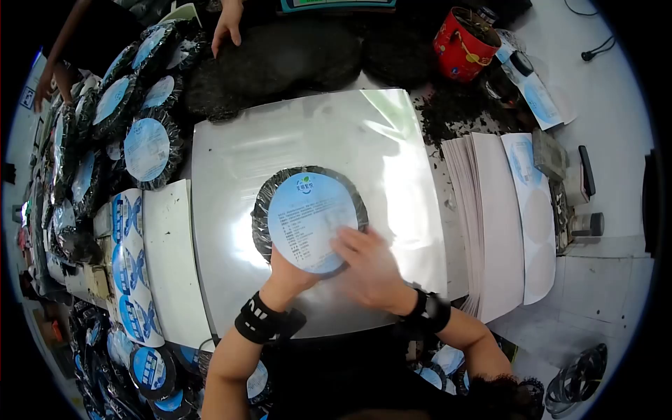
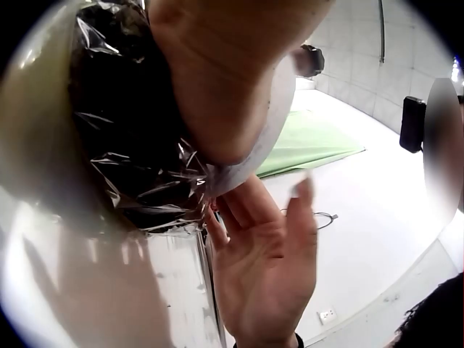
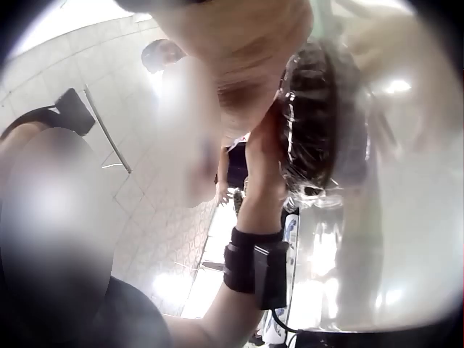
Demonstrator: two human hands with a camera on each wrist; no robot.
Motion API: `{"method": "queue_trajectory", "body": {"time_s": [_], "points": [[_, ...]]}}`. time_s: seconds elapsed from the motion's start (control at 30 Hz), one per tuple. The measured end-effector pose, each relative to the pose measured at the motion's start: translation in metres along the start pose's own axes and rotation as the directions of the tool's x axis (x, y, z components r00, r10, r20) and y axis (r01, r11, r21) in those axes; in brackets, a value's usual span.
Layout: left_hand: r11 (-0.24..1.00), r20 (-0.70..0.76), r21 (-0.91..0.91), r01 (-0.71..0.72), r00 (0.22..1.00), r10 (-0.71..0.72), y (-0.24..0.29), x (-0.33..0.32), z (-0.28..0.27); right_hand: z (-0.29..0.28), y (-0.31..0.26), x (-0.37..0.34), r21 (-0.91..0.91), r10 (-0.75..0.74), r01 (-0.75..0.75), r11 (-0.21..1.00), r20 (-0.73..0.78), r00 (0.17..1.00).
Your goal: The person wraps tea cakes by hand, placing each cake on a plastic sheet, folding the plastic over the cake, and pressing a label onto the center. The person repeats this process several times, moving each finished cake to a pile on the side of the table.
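A dark round cake (image 1: 260,210) wrapped in clear film is over the shiny metal sheet (image 1: 231,308), with a round pale-blue printed label (image 1: 308,224) on its face. My left hand (image 1: 290,276) holds the cake by its lower left edge; its fingers are hidden by the label. My right hand (image 1: 367,269), blurred, has its fingertips at the label's lower right, fingers mostly straight. In the left wrist view the crinkled film (image 2: 138,145) shows beside the left hand, and the right palm (image 2: 264,268) faces it.
Wrapped labelled cakes (image 1: 147,148) are piled at left, beside a strip of blue labels (image 1: 129,266). Large bare dark cakes (image 1: 294,56) lie at the back, near another person's hand (image 1: 227,28). A red bucket (image 1: 465,45) and a stack of label sheets (image 1: 497,224) stand to the right.
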State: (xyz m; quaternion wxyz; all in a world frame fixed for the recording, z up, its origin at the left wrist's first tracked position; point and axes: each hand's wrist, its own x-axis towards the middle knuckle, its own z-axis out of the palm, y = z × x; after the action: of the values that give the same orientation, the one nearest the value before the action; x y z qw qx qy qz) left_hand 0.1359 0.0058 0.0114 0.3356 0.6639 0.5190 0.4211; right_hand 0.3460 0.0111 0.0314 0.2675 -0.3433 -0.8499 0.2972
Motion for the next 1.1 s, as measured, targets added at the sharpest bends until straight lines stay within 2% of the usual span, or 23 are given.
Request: {"method": "queue_trajectory", "body": {"time_s": [0.1, 0.13, 0.2, 0.23, 0.27, 0.3, 0.33, 0.37, 0.4, 0.47, 0.53, 0.6, 0.63, 0.7, 0.77, 0.83, 0.87, 0.9, 0.93, 0.97, 1.03, 1.07, 1.1], "points": [[0.991, 0.161, -0.025, 0.13, 0.979, -0.125, 0.008, 0.004, -0.006, -0.025, 0.021, 0.043, 0.36, 0.078, -0.057, 0.931, -0.045, 0.996], [0.993, 0.167, 0.042, 0.11, 0.979, -0.115, 0.008, 0.006, -0.008, -0.01, 0.03, 0.056, 0.662, 0.202, -0.106, 0.742, -0.069, 0.977], [0.963, 0.14, 0.269, -0.011, 0.99, -0.028, 0.008, 0.01, -0.011, 0.042, 0.044, 0.09, 0.991, 0.411, -0.054, 0.12, 0.0, 0.912], [0.899, 0.114, 0.426, -0.104, 0.992, 0.061, 0.01, 0.016, -0.011, 0.044, 0.035, 0.097, 0.935, 0.397, -0.119, 0.335, -0.025, 0.918], [0.945, -0.116, -0.208, 0.252, 0.953, -0.279, 0.013, 0.025, -0.009, 0.041, 0.023, 0.099, 0.821, 0.373, -0.18, 0.541, -0.043, 0.927], [0.841, -0.134, -0.509, 0.186, 0.947, -0.291, 0.007, 0.023, -0.012, 0.041, 0.015, 0.094, 0.661, 0.36, -0.246, 0.709, -0.04, 0.932], [0.649, -0.15, -0.755, 0.096, 0.937, -0.314, 0.0, 0.016, -0.019, 0.052, 0.025, 0.093, 0.29, 0.018, 0.014, 0.957, -0.106, 0.994], [0.404, -0.179, -0.914, -0.038, 0.931, -0.317, -0.006, 0.016, -0.025, 0.054, 0.022, 0.094, 0.124, -0.025, 0.029, 0.992, -0.032, 0.999], [0.272, -0.176, -0.96, -0.062, 0.891, -0.418, 0.011, 0.017, -0.035, 0.049, 0.006, 0.099, -0.045, -0.062, 0.064, 0.997, 0.042, 0.997], [0.72, -0.275, -0.684, 0.115, 0.873, -0.401, 0.023, 0.004, -0.07, 0.053, -0.006, 0.102, -0.268, -0.064, 0.098, 0.958, 0.133, 0.989], [0.936, -0.287, -0.161, 0.313, 0.893, -0.348, 0.013, -0.015, -0.076, 0.053, -0.012, 0.103, -0.317, -0.029, 0.085, 0.945, 0.18, 0.983], [0.806, -0.278, 0.471, 0.358, 0.928, -0.249, -0.047, -0.033, -0.052, 0.055, -0.015, 0.107, -0.306, -0.026, 0.084, 0.948, 0.19, 0.981], [0.592, -0.293, 0.73, 0.342, 0.939, -0.182, -0.066, -0.029, -0.056, 0.054, -0.017, 0.11, -0.325, -0.025, 0.086, 0.942, 0.186, 0.982], [0.787, -0.37, 0.508, 0.35, 0.914, -0.168, -0.061, -0.02, -0.048, 0.052, -0.018, 0.108, -0.372, -0.032, 0.097, 0.923, 0.176, 0.984], [0.882, -0.288, 0.214, 0.421, 0.89, -0.355, -0.05, -0.022, -0.069, 0.056, 0.006, 0.102, -0.122, -0.013, 0.03, 0.992, 0.14, 0.99], [0.804, -0.076, -0.201, 0.559, 0.81, -0.582, -0.031, -0.024, -0.097, 0.025, 0.019, 0.123, 0.236, 0.177, -0.163, 0.958, -0.041, 0.983], [0.683, 0.076, -0.379, 0.625, 0.756, -0.65, -0.029, -0.03, -0.111, 0.019, 0.022, 0.136, 0.427, 0.299, -0.236, 0.873, -0.087, 0.95], [0.6, 0.037, -0.524, 0.604, 0.72, -0.693, -0.039, -0.039, -0.125, 0.023, 0.032, 0.162, 0.199, 0.148, -0.111, 0.974, -0.182, 0.972], [0.624, -0.039, -0.551, 0.554, 0.729, -0.683, -0.039, -0.042, -0.147, 0.025, 0.043, 0.198, -0.048, -0.022, 0.01, 0.999, -0.247, 0.969], [0.644, -0.111, -0.574, 0.505, 0.732, -0.673, -0.034, -0.046, -0.171, 0.02, 0.037, 0.236, -0.367, -0.195, 0.1, 0.925, -0.232, 0.953], [0.776, -0.318, -0.469, 0.422, 0.739, -0.594, -0.037, -0.05, -0.225, 0.037, 0.06, 0.299, -0.608, -0.225, 0.081, 0.79, -0.166, 0.96], [0.783, -0.441, -0.485, 0.39, 0.665, -0.604, -0.035, -0.048, -0.251, 0.049, 0.074, 0.326, -0.689, -0.23, 0.074, 0.721, -0.137, 0.963], [0.844, -0.504, -0.35, 0.407, 0.677, -0.536, -0.037, -0.046, -0.29, 0.059, 0.083, 0.348, -0.763, -0.237, 0.07, 0.642, -0.111, 0.965]]}}
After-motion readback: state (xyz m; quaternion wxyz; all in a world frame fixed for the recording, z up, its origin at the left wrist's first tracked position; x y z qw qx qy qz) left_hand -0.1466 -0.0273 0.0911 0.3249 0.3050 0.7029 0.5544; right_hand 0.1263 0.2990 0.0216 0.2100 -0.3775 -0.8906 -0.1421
